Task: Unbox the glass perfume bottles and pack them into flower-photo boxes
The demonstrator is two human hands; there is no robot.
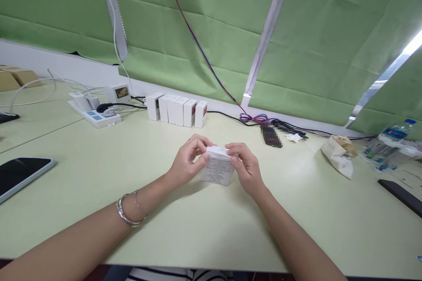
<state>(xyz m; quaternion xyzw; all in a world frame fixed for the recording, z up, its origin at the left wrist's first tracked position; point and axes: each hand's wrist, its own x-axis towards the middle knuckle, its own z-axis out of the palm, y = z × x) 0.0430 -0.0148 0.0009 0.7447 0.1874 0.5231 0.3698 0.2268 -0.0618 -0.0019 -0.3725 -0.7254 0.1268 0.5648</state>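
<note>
A small white box (217, 171) with printed text on its near face stands upright on the table in front of me. My left hand (189, 160) pinches its upper left corner between thumb and fingers. At the upper right corner, my right hand (247, 167) grips it the same way, thumb on the near side. The top flap of the box lies between my fingertips; whether it is fully closed I cannot tell. Behind my hands, a row of several white boxes (174, 109) stands along the back of the table.
A power strip (95, 114) with plugs and cables sits at the back left, beside a white device (118, 93). A phone (23, 175) lies at left. Bundled cables (286, 128), a paper bag (338, 158), bottles (395, 140) and a dark flat object (402, 195) are to the right.
</note>
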